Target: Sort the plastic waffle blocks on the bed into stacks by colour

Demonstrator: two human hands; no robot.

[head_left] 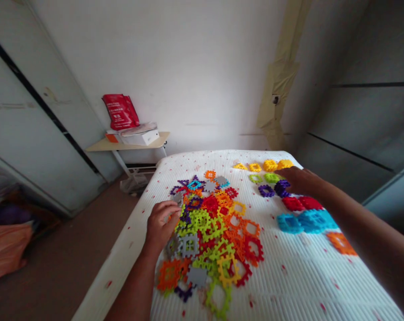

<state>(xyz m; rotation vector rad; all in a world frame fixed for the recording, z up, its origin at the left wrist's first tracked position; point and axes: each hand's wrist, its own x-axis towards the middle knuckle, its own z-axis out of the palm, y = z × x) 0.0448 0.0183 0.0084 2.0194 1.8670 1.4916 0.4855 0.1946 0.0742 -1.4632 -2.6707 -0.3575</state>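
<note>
Beside the left edge of a mixed pile of plastic interlocking tiles (202, 220), my left hand (162, 223) has its fingers curled, with a gap between thumb and fingertips. I see nothing held there. At the far right, my right hand (290, 176) reaches over the sorted tiles, its fingers bent down on a purple stack of interlocking tiles (282, 188). The fingertips are partly hidden. A purple square tile (266, 191) lies just left of that stack. Behind are yellow tile stacks (270, 165), with green tiles (271, 178) between.
Red stacks (292, 203), blue stacks (290, 223) and an orange stack (341, 243) line the right side of the white bed cover (268, 285). Against the wall, a small table (161, 140) holds a red bag (120, 111) and a white box (141, 137).
</note>
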